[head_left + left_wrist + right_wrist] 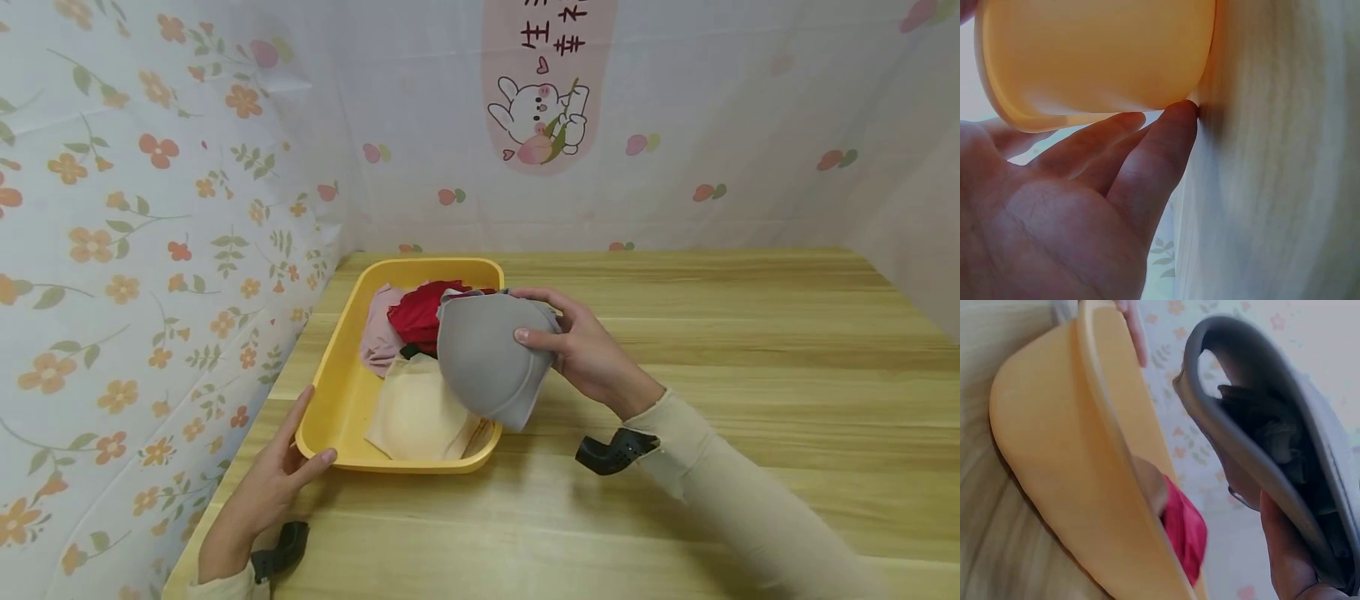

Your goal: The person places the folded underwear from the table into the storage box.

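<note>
A folded grey bra (pixel 491 354) is pinched by my right hand (pixel 585 350) above the right side of a yellow plastic basin (pixel 330 417). The thumb lies on the outer cup. In the right wrist view the folded bra (pixel 1260 444) shows its hollow side, with dark straps tucked inside. My left hand (pixel 273 475) touches the basin's near left corner. Its fairly straight fingers rest against the outer wall (pixel 1097 56) in the left wrist view. Inside the basin are a beige bra (pixel 420 408), a red garment (pixel 423 312) and a pink cloth (pixel 381 329).
The basin stands on a wooden table (pixel 712 333), close to a flower-patterned cloth (pixel 150 275) on the left. A printed curtain (pixel 420 108) hangs behind the table. Black camera mounts (pixel 615 452) sit at both wrists.
</note>
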The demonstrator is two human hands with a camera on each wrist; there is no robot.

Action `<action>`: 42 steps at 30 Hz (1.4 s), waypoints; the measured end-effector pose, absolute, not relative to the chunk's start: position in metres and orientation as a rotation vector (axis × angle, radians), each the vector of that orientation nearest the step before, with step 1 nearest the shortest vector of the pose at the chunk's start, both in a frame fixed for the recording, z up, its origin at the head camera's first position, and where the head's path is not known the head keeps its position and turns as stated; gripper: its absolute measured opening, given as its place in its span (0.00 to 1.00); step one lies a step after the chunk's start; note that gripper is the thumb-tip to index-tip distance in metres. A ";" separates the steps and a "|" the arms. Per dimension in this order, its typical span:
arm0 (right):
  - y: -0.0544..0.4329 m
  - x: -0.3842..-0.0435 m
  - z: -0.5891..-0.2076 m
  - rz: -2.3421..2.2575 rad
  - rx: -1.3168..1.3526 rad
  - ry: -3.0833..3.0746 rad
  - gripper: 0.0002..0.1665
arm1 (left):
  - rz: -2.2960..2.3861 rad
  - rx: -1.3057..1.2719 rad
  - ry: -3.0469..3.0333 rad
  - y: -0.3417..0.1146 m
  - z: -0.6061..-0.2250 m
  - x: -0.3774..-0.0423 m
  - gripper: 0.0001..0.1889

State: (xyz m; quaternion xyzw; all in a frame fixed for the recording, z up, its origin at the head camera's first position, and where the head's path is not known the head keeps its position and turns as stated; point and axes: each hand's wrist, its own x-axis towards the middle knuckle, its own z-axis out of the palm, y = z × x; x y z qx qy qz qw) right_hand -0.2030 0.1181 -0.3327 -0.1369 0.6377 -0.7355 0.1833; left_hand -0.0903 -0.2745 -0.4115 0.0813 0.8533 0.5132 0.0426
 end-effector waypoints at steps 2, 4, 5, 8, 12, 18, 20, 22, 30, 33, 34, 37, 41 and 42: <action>0.109 -0.204 -0.336 -2.071 -0.386 1.794 0.33 | 1.567 0.250 2.612 -0.275 -0.411 -0.090 0.46; 0.101 -0.205 -0.339 -2.066 -0.391 1.796 0.34 | 1.567 0.254 2.613 -0.276 -0.411 -0.090 0.46; 0.098 -0.205 -0.341 -2.063 -0.389 1.795 0.34 | 1.572 0.259 2.610 -0.276 -0.412 -0.090 0.46; 0.087 -0.207 -0.346 -2.045 -0.372 1.795 0.34 | 1.583 0.273 2.601 -0.277 -0.412 -0.090 0.46; 0.071 -0.210 -0.351 -1.967 -0.386 1.841 0.33 | 1.598 0.275 2.592 -0.278 -0.413 -0.089 0.46; 0.046 -0.204 -0.356 -1.803 -0.420 1.959 0.32 | 1.614 0.270 2.591 -0.279 -0.414 -0.088 0.46; 0.040 -0.202 -0.357 -1.744 -0.441 2.010 0.32 | 1.616 0.271 2.592 -0.279 -0.414 -0.088 0.46; 0.035 -0.201 -0.358 -1.679 -0.484 2.067 0.31 | 1.621 0.270 2.589 -0.279 -0.414 -0.088 0.46; 0.023 -0.201 -0.359 -1.234 -0.800 2.460 0.29 | 1.622 0.257 2.590 -0.279 -0.413 -0.086 0.46; 0.020 -0.200 -0.359 -1.083 -0.879 2.616 0.28 | 1.618 0.277 2.592 -0.279 -0.414 -0.087 0.46; 0.019 -0.200 -0.359 -1.045 -0.890 2.660 0.26 | 1.613 0.279 2.594 -0.278 -0.414 -0.088 0.46; 0.018 -0.199 -0.360 -0.937 -0.910 2.772 0.20 | 1.574 0.279 2.612 -0.277 -0.412 -0.089 0.46; 0.021 -0.200 -0.361 -0.858 -0.940 2.826 0.16 | 1.471 0.279 2.665 -0.277 -0.408 -0.091 0.47; 0.022 -0.200 -0.361 -0.855 -0.953 2.827 0.16 | 1.446 0.277 2.677 -0.277 -0.407 -0.091 0.47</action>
